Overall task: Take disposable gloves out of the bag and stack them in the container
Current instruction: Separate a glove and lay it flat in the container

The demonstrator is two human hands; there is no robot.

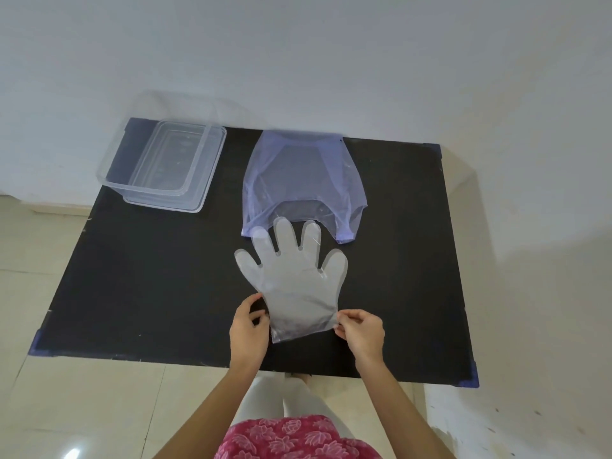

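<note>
Disposable glove lies flat on the black worktop, fingertips over the purple bag. Left hand and right hand fingers pinch its cuff corners. Clear container sits far left.

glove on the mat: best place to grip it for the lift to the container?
Grip the glove at its cuff, from the near edge. It lies flat, fingers pointing away toward the bag, so the cuff's two corners are the closest free edges. The left hand and right hand already pinch there, one per corner, which should keep the thin film spread.
</note>
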